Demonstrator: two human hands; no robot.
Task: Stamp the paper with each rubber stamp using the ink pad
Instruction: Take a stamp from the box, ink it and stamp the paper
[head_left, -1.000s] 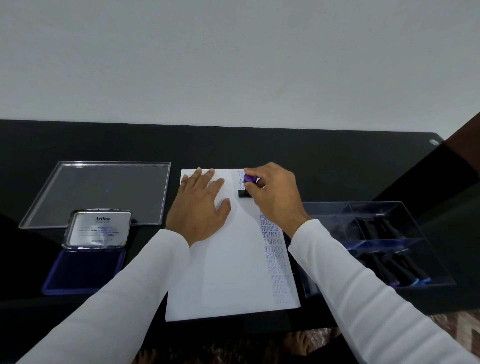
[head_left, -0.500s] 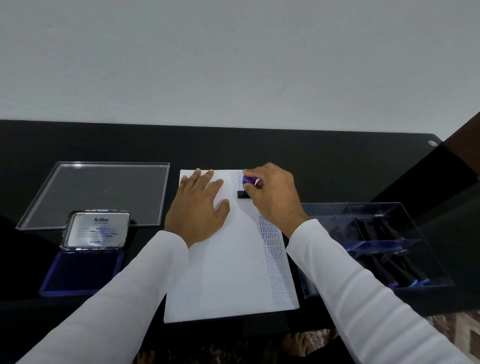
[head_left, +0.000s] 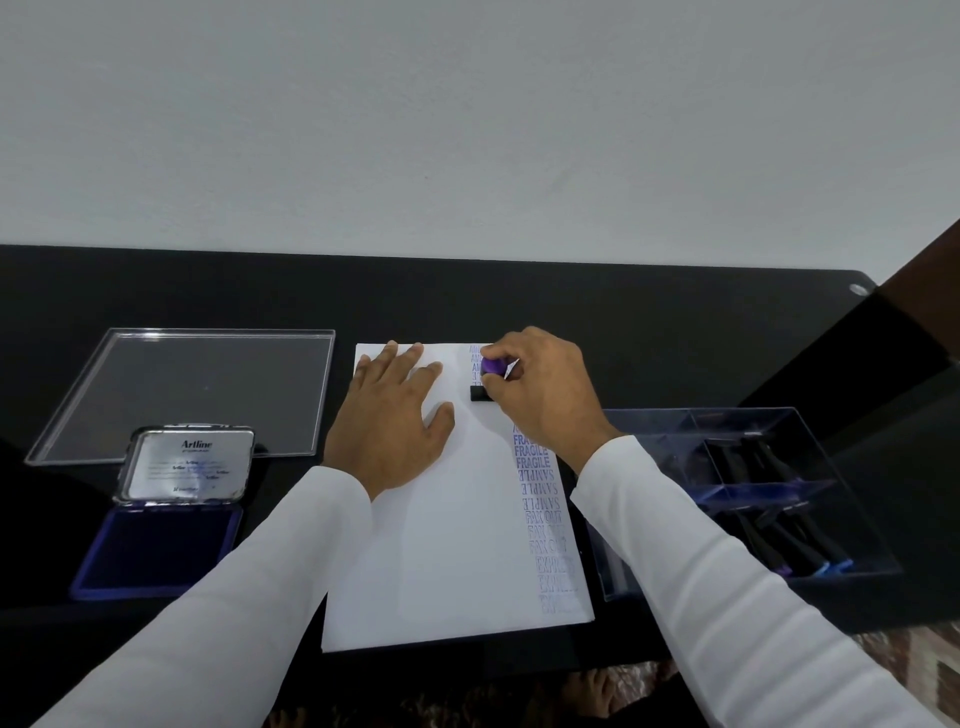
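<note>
Your right hand (head_left: 540, 389) grips rubber stamp (head_left: 485, 382), fingers curled, base on paper (head_left: 441, 545) near far edge. Your left hand (head_left: 392, 421) flat, fingers spread, holding paper; bare sheet between hands.

Matt white paper (head_left: 431, 530) lies on a glossy black table (head_left: 623, 322). The lid (head_left: 197, 384) and box (head_left: 779, 431) are clear plastic; the ink pad's (head_left: 156, 551) cover looks shiny metal.

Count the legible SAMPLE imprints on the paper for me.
3, stacked in the column along the paper's right edge, below the FRAGILE imprints. The right hand hides imprints higher up.
</note>
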